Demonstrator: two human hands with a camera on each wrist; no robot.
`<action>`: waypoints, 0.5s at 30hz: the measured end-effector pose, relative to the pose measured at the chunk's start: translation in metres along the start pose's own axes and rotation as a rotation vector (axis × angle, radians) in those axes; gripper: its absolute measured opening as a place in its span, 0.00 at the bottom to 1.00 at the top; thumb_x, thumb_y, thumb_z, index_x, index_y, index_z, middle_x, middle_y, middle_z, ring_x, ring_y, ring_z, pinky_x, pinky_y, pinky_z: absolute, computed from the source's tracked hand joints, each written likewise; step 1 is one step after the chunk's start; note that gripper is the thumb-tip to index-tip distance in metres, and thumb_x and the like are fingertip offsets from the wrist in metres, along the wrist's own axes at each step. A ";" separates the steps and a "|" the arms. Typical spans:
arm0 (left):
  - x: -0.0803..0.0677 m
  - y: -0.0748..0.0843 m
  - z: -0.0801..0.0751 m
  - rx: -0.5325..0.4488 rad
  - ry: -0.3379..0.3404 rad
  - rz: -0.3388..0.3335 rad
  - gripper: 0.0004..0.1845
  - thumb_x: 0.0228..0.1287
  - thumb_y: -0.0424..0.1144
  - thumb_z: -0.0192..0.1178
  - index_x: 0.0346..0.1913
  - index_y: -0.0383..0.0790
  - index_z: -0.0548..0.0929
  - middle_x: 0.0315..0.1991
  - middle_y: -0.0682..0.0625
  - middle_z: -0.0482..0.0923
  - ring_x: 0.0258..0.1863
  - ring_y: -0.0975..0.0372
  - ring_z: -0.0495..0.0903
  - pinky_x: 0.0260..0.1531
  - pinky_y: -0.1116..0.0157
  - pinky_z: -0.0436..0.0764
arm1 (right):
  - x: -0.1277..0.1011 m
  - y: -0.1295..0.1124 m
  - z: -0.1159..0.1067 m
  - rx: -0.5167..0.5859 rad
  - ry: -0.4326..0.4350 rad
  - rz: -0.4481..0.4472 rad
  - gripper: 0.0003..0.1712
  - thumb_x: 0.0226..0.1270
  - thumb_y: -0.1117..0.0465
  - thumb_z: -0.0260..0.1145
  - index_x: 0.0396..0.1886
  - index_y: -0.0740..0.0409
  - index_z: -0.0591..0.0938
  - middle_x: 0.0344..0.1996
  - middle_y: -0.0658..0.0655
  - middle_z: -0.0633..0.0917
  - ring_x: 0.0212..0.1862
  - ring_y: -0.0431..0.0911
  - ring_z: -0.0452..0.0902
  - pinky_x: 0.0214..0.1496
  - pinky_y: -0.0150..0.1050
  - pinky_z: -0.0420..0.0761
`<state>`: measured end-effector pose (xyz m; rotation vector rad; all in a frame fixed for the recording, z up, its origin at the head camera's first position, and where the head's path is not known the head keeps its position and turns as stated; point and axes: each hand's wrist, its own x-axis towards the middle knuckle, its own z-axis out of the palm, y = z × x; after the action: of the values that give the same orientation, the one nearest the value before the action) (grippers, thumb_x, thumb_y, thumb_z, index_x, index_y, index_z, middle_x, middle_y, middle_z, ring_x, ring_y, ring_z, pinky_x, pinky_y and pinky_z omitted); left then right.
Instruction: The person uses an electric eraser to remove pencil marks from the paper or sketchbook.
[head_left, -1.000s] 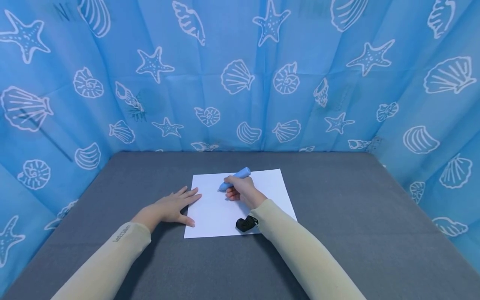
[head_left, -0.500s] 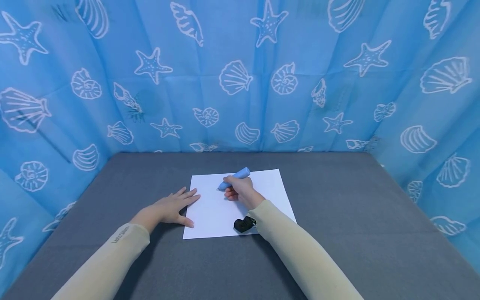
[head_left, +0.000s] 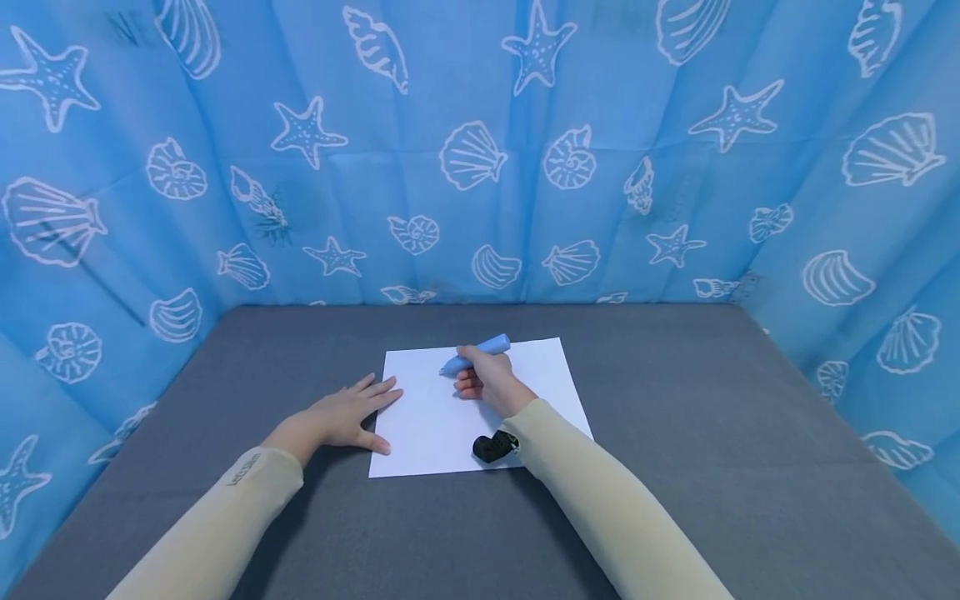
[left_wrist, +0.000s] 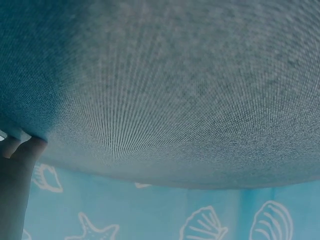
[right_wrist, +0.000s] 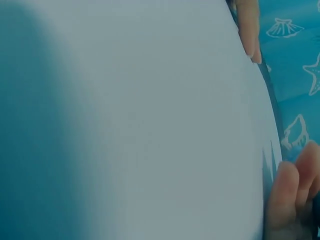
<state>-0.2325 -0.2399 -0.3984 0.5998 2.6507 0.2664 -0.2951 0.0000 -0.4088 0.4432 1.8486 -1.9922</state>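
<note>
We judge we are mid-writing: our right hand [head_left: 491, 382] grips the pen [head_left: 476, 354] over the paper [head_left: 442, 425], which our left hand [head_left: 347, 414] presses flat with straight fingers, so next the tip must meet the sheet.

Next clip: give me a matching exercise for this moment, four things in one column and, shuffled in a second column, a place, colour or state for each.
Things
1. left hand
2. right hand
3. blue pen
4. sheet of paper

Place, colour or state
A. white, lying flat on the grey table
B. fingers curled round the pen
C. flat, fingers straight, resting on the paper's left edge
D. gripped, its tip pointing left over the sheet

Pairs: 1-C, 2-B, 3-D, 4-A
</note>
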 end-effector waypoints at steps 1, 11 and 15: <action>0.000 0.000 0.000 0.000 0.004 0.004 0.54 0.53 0.69 0.63 0.77 0.45 0.55 0.77 0.44 0.46 0.75 0.42 0.40 0.65 0.35 0.49 | 0.000 0.000 -0.001 0.006 0.002 0.000 0.17 0.68 0.52 0.65 0.30 0.63 0.77 0.17 0.54 0.78 0.16 0.40 0.75 0.20 0.31 0.79; 0.001 -0.002 0.002 0.002 0.011 0.005 0.54 0.53 0.68 0.63 0.77 0.45 0.55 0.77 0.44 0.46 0.75 0.42 0.40 0.65 0.36 0.48 | -0.002 -0.001 -0.002 0.005 -0.031 0.008 0.17 0.68 0.53 0.65 0.29 0.63 0.77 0.17 0.54 0.77 0.17 0.40 0.74 0.21 0.31 0.78; 0.002 -0.004 0.004 -0.001 0.021 0.016 0.54 0.53 0.68 0.63 0.77 0.45 0.55 0.77 0.44 0.46 0.75 0.42 0.40 0.65 0.35 0.48 | -0.002 -0.003 -0.016 0.079 -0.022 0.016 0.15 0.68 0.54 0.64 0.32 0.63 0.75 0.20 0.53 0.74 0.20 0.40 0.70 0.22 0.30 0.74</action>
<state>-0.2341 -0.2420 -0.4041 0.6221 2.6671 0.2800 -0.2951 0.0161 -0.4059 0.4555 1.7524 -2.0568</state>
